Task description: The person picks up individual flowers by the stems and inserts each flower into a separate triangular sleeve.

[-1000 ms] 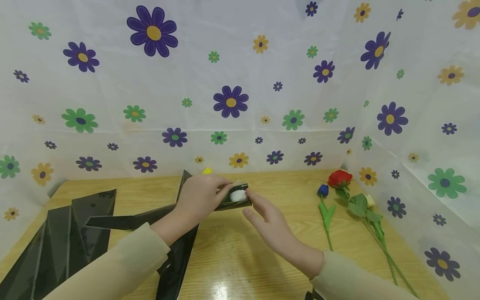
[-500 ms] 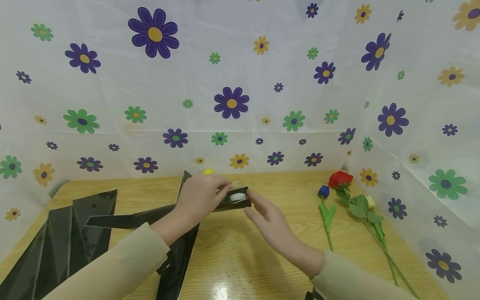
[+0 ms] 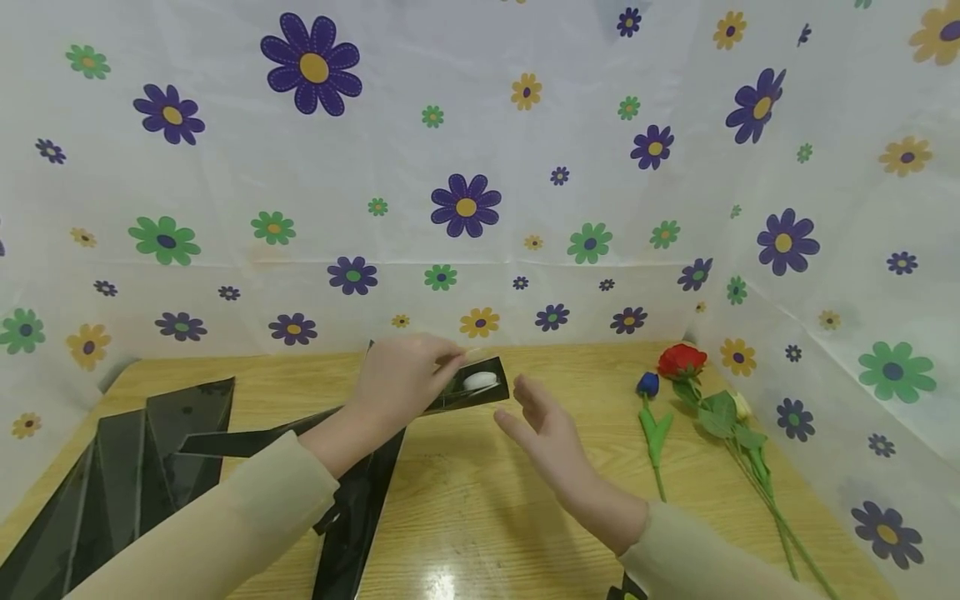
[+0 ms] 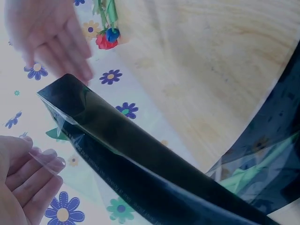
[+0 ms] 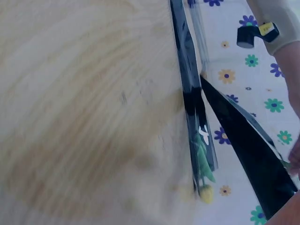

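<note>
1. The black sleeve [image 4: 117, 131] hangs at the counter's [image 3: 480, 525] twelve o'clock, its clear film [image 4: 48, 161] pinched by the left hand's [image 3: 405, 371] fingers; pulling unevenly could crease or tear that film.
2. The right hand [image 3: 551, 442], fingers loosely spread, is apart from the sleeve's end at about four o'clock. With no support there, the mouth might sag shut.
3. The white thing [image 3: 480, 381] inside, perhaps a bud, could slide out if that end tips down.
4. The sleeve's tail, towards nine o'clock, may snag the folded sleeves [image 3: 120, 458] beneath.
</note>
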`<state>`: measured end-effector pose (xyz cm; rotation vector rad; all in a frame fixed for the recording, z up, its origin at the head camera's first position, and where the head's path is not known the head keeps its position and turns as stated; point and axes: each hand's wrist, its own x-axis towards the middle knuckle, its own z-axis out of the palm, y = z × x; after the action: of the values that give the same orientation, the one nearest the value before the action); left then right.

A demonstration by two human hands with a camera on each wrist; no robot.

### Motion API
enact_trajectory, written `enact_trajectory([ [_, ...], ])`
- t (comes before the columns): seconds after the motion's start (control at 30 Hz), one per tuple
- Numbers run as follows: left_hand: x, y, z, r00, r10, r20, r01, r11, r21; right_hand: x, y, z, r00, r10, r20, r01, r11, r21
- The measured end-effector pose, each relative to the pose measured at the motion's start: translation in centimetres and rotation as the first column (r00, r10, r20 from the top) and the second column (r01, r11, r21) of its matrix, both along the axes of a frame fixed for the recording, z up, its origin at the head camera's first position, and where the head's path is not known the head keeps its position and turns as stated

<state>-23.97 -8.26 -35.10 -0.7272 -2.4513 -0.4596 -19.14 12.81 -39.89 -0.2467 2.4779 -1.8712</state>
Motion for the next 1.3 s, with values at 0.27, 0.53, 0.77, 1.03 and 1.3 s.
enact_trajectory([
  [0.27,-0.3,0.6,1.8,1.0,0.004,-0.01,-0.004,1.0,0.001,0.3,-2.0,-0.8,0.979,0.062,0.192,-0.048,0.996,-0.076],
  [0.53,0.2,1.9,3.0,0.998,-0.034,-0.061,0.035,0.999,0.028,-0.1,-3.5,-1.8,0.949,0.152,0.275,-0.096,0.974,-0.207],
  [0.77,0.9,2.4,2.4,0.997,-0.048,-0.056,0.05,0.998,0.044,-0.4,-4.6,-2.1,0.954,0.16,0.253,-0.063,0.934,-0.352],
  [1.03,1.0,1.8,0.8,0.998,-0.06,-0.004,0.06,0.998,0.021,-0.7,-4.8,-2.2,0.951,0.13,0.282,0.008,0.899,-0.439],
  [1.3,-0.2,-1.0,-0.6,0.991,0.001,0.133,-0.009,0.998,0.056,-1.4,-4.0,-2.6,0.956,0.101,0.274,0.044,0.877,-0.478],
])
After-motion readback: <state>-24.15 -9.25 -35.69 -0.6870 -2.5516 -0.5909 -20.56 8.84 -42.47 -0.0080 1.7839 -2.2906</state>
